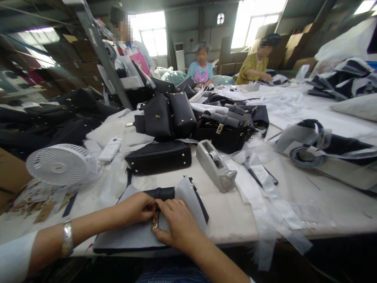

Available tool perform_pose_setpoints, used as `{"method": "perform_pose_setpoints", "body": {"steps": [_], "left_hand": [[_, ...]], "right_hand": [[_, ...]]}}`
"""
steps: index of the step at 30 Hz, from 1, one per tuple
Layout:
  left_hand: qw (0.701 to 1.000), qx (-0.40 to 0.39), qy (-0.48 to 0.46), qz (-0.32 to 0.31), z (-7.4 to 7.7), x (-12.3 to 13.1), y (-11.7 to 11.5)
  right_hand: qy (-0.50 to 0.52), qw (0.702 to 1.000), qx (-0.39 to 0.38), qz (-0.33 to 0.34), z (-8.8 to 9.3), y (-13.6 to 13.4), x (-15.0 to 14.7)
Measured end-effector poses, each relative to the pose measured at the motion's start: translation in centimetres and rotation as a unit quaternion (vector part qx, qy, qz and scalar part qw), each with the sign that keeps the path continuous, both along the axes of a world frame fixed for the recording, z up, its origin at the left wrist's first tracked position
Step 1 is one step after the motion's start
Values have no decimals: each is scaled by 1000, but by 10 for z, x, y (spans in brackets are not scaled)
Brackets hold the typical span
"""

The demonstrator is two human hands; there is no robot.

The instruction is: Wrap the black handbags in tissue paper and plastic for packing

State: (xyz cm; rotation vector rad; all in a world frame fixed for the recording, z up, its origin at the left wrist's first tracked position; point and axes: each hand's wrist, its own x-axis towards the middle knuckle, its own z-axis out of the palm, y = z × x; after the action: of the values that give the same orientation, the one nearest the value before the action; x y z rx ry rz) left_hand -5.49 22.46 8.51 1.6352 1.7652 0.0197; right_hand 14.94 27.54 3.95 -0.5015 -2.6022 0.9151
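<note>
Near seven o'clock, a clasp (154,221) is being held, seemingly for steadiness, by half-closed right hand (181,223); curled left hand's (143,207) hold is being hidden.

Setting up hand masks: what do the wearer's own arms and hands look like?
No gloves. Left hand: silver-toned metal band near the wrist, white sleeve ending on the forearm. Right hand: no band visible; only a sliver of pale sleeve shows at the bottom edge.

White sleeve (17,255), seemingly a silver watch (67,238).
</note>
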Motion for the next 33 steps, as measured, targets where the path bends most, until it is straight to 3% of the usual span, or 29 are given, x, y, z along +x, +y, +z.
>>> {"method": "perform_pose_setpoints", "body": {"steps": [8,16,21,25,33], "left_hand": [[998,37,-39,41,-13,-1,-17],[993,45,-95,57,3,-8,-28],[991,96,-98,-3,9,2,-38],[990,119,-70,-32,4,9,-44],[984,166,59,-23,-9,26,-51]], "right_hand": [[1,1000,-10,9,0,2,1],[5,999,-36,11,1,3,2],[29,998,-60,21,2,3,5],[42,996,-74,23,4,3,7],[46,996,-81,15,3,5,7]]}}
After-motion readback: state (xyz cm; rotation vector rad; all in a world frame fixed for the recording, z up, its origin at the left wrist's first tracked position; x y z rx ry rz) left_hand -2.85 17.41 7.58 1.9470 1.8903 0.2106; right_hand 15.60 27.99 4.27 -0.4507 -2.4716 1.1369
